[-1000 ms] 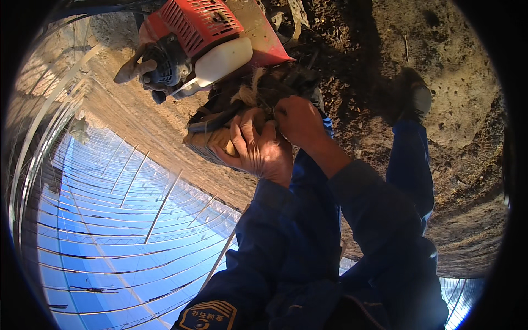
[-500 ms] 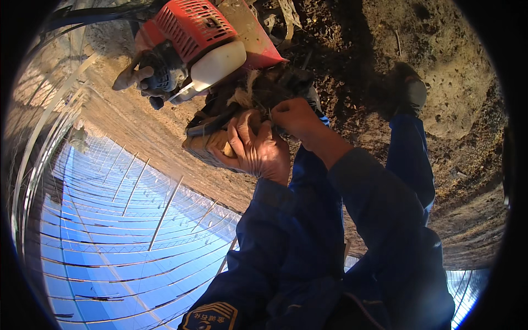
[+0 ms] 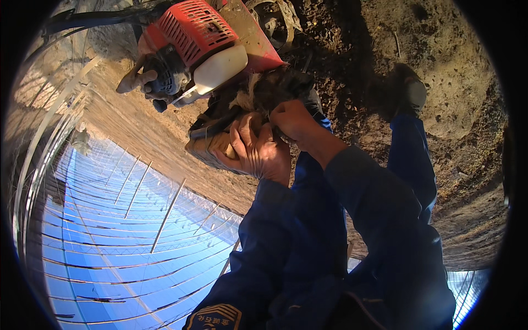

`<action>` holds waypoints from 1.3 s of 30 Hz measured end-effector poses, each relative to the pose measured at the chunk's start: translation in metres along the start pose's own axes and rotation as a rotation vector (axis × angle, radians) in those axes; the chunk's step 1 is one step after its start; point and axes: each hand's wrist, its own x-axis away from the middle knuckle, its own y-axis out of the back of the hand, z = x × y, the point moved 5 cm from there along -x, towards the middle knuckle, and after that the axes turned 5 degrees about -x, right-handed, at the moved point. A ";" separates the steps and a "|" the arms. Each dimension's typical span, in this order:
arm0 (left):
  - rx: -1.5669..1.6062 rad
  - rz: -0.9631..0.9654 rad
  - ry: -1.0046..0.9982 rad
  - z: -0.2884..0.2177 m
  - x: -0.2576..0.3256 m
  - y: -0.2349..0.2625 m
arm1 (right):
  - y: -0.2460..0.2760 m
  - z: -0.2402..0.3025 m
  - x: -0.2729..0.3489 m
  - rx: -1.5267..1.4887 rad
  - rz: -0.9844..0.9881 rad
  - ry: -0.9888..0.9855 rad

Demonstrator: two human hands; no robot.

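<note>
The left hand wraps its fingers around a dusty brown pad just below a red engine. The right hand sits just right of it, closed on a dark part of the same machine. The engine lies far and left of both hands on dry soil. Blue solar panels spread near and left. Blue sleeves hide the near ground.

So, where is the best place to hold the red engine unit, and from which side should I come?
Probably by the dark padded part under the red engine unit, coming from below, on the person's side. Both the left hand and right hand already grip there; the top is slotted cover, and the white tank looks smooth.
</note>
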 end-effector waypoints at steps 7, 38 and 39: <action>0.127 -0.040 0.042 0.013 0.010 -0.010 | 0.009 0.026 0.015 0.703 -0.109 0.412; 0.030 -0.008 -0.076 0.007 -0.001 -0.004 | 0.002 0.015 -0.011 0.587 0.072 0.204; -0.104 0.003 -0.122 0.004 0.001 -0.004 | 0.000 0.012 -0.011 0.513 0.104 0.178</action>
